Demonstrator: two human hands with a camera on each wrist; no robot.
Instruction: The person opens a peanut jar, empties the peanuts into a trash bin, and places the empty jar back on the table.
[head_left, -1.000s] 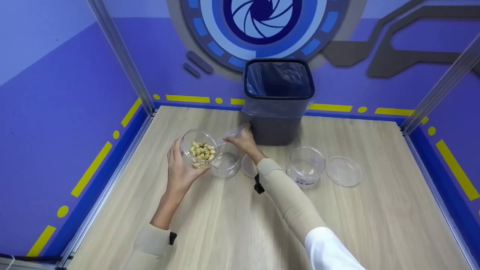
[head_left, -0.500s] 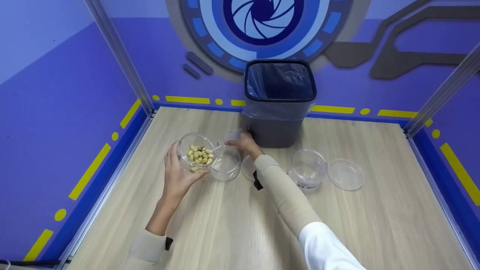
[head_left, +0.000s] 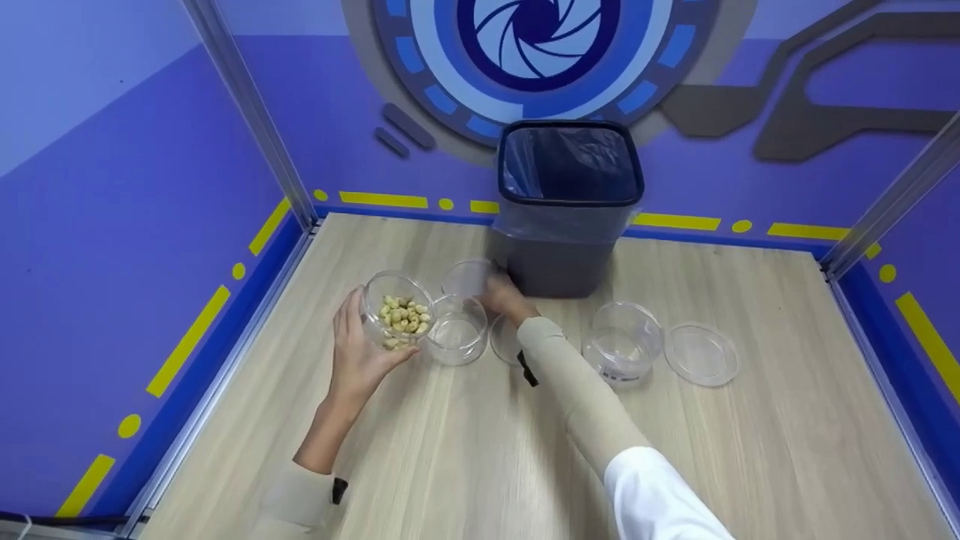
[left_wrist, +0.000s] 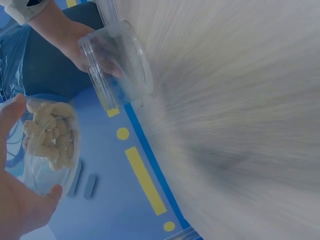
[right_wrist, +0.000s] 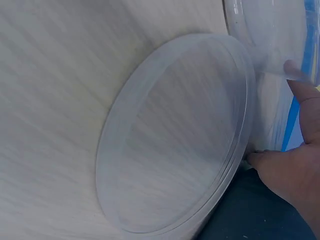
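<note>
My left hand (head_left: 360,341) grips a clear round plastic jar (left_wrist: 40,170), tilted and lifted off the table. Pale yellow, rounded nut-like pieces (head_left: 405,313) lie inside it. Just right of it, a second clear jar (head_left: 457,334) stands on the table with no lid. Behind that jar a clear lid (head_left: 463,276) lies flat. My right hand (head_left: 508,296), blurred, is at this lid's right edge beside the bin; in the right wrist view its thumb and fingers are spread apart. Another clear lid (right_wrist: 175,140) lies on the table below my right wrist.
A dark bin (head_left: 559,262) with a clear plastic liner stands against the back wall. Right of my right forearm is a third clear jar (head_left: 624,345), with a lid (head_left: 701,355) flat next to it. Blue panels and metal posts bound the wooden table (head_left: 465,450).
The lid in my right hand came down flat onto the table behind the standing jar, and my fingers loosened from it. My left hand keeps the filled jar in nearly the same place.
</note>
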